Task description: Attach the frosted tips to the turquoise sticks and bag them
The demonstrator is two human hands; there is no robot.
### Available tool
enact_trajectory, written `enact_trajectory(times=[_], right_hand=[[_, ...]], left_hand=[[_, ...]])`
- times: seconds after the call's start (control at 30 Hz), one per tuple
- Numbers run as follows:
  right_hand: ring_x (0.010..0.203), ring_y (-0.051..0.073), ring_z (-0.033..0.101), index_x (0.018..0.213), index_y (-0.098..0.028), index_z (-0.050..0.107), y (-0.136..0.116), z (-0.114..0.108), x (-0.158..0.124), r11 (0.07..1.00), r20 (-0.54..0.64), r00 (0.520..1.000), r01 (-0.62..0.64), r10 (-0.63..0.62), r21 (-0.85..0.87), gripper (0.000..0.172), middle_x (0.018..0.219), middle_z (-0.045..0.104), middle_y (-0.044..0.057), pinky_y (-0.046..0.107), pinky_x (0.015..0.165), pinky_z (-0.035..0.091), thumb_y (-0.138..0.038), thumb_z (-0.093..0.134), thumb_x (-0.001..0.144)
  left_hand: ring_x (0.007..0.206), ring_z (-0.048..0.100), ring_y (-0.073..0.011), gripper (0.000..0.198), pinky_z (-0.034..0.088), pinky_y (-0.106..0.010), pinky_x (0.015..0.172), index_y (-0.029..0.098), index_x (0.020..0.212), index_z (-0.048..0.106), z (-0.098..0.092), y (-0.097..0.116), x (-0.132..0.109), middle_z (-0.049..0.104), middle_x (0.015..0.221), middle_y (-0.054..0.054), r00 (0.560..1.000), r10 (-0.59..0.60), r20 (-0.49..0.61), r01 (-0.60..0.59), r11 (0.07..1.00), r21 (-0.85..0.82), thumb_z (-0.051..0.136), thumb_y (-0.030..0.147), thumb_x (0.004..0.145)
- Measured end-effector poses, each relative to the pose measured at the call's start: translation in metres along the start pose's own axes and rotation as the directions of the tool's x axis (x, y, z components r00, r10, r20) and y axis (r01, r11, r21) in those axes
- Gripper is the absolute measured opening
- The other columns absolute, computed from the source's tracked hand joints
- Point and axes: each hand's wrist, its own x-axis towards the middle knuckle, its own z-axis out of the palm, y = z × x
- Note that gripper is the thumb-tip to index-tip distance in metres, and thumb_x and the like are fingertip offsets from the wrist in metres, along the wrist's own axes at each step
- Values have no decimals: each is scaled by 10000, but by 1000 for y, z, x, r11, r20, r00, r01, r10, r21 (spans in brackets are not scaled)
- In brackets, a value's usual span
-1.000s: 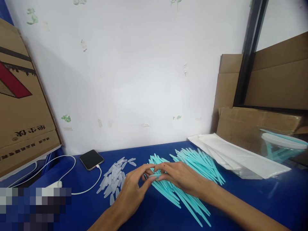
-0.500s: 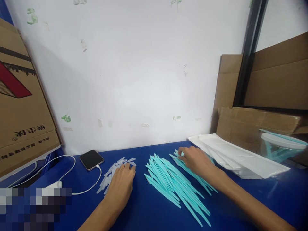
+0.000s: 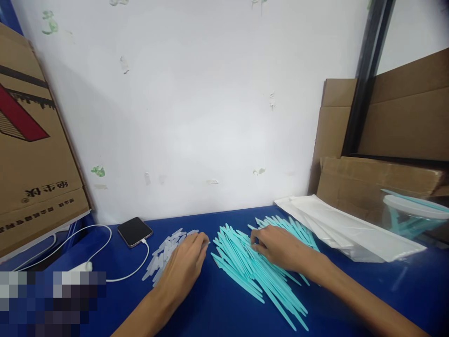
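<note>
My left hand [image 3: 189, 257] is closed in a pinch at the right edge of a pile of small translucent caps [image 3: 157, 262]. A tiny pale tip shows at its fingertips, too small to name. My right hand [image 3: 277, 245] hovers or rests over two heaps of slim turquoise sticks shaped like eyebrow razors [image 3: 242, 262], its fingers curled together near the upper part of the nearer heap. Whatever those fingers grip is hidden among the sticks. The farther heap [image 3: 301, 231] lies partly behind this hand.
White plastic bags [image 3: 326, 220] lie at the back right, beside a clear tub [image 3: 410, 217] holding turquoise sticks. A phone [image 3: 135, 231] with a white cable lies at the back left. Cardboard boxes [image 3: 38, 154] stand at both sides, and a white wall [image 3: 210, 117] closes the back.
My left hand has moved right, off the middle of the cap pile, with its fingers pinched. My right hand has come left and nearer, from the farther heap to the nearer one.
</note>
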Motion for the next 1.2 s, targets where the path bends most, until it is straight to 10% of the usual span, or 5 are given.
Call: enact_trajectory(times=[0.23, 0.5, 0.9, 1.2], right_hand=[[695, 201, 647, 890, -203, 671, 1, 2, 2, 996, -21, 1000, 11, -13, -91, 184, 796, 709, 53, 267, 557, 311, -237, 500, 949], [678, 191, 621, 1061, -195, 562, -6, -6, 0, 989, -191, 976, 83, -106, -125, 156, 917, 679, 60, 292, 546, 315, -218, 422, 997], [878, 190, 686, 1259, -278, 585, -25, -1, -3, 921, -223, 895, 386, -386, -46, 302, 1017, 728, 17, 265, 655, 424, -356, 379, 1053], [811, 165, 676, 1275, -282, 583, -33, 1, -6, 908, -234, 886, 417, -401, 23, 321, 947, 732, 19, 236, 607, 373, -358, 361, 1056]], left_hand=[[842, 664, -196, 286, 533, -312, 730, 238, 1199, 609, 8, 9, -2, 696, 1038, -59, 997, 44, -64, -56, 978, -202, 406, 275, 1001], [749, 693, -187, 174, 535, -289, 689, 242, 931, 690, -3, 12, 4, 753, 877, -6, 980, -149, -132, 68, 873, -482, 609, 393, 909], [752, 728, -211, 294, 509, -262, 612, 186, 734, 576, 1, 19, 7, 726, 706, -33, 960, -279, 30, 159, 455, -876, 711, 429, 833], [706, 716, -208, 319, 536, -295, 634, 196, 728, 569, 0, 27, 5, 751, 712, -51, 971, -215, 108, 189, 405, -895, 721, 465, 805]])
